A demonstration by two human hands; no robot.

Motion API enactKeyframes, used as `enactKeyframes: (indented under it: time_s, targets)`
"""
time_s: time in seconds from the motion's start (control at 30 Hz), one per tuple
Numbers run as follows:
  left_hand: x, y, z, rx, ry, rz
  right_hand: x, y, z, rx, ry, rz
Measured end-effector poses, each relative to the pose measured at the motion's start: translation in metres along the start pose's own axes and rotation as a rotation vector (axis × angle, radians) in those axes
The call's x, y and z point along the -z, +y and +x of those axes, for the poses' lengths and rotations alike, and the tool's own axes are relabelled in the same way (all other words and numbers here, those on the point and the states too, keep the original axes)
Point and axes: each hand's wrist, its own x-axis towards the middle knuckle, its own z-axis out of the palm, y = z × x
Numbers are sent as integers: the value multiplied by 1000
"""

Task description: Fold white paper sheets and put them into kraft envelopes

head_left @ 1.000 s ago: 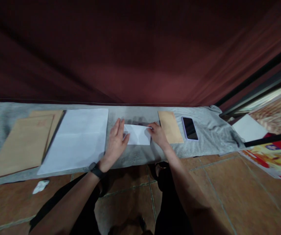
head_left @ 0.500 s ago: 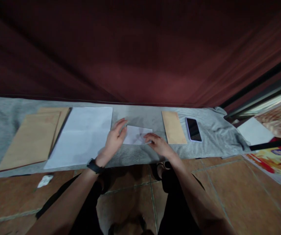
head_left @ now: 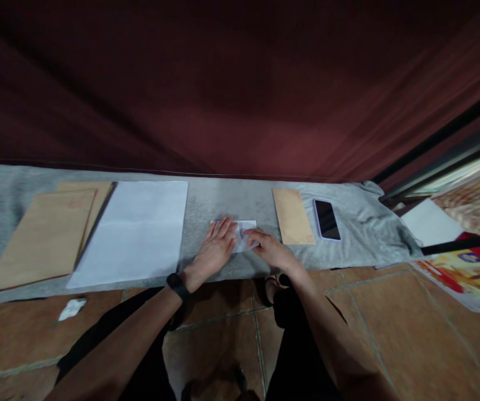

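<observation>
A small folded sheet of white paper (head_left: 245,225) lies on the grey cloth in front of me, partly covered by both hands. My left hand (head_left: 217,245) rests flat over its left part, fingers stretched out and pointing away from me; a dark watch is on that wrist. On the right part of the paper, my right hand (head_left: 268,248) touches the surface with bent fingers; whether they pinch it I cannot make out. To the left is a stack of large white paper (head_left: 139,228), and a brown envelope (head_left: 293,217) lies right of my right hand.
Larger brown envelopes (head_left: 43,234) overlap at the far left of the grey cloth (head_left: 206,195). A phone (head_left: 327,220) lies at the right. Dark red fabric (head_left: 231,111) hangs behind. A white scrap (head_left: 72,309) and a colourful printed box (head_left: 469,278) are on the tiled floor.
My left hand has moved right and come down flat onto the folded paper. My right hand stays at the paper's right part. The view has shifted slightly.
</observation>
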Motion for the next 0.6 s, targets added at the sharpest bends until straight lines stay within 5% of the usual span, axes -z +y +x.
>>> enactKeyframes:
  time_s: [0.3,0.6]
  targets:
    - [-3,10,-3,-13,-28,98,7,-9,-1,-35,-60,4]
    - [-5,11,-3,-36,-41,124,-52,-14,15,-102,85,-438]
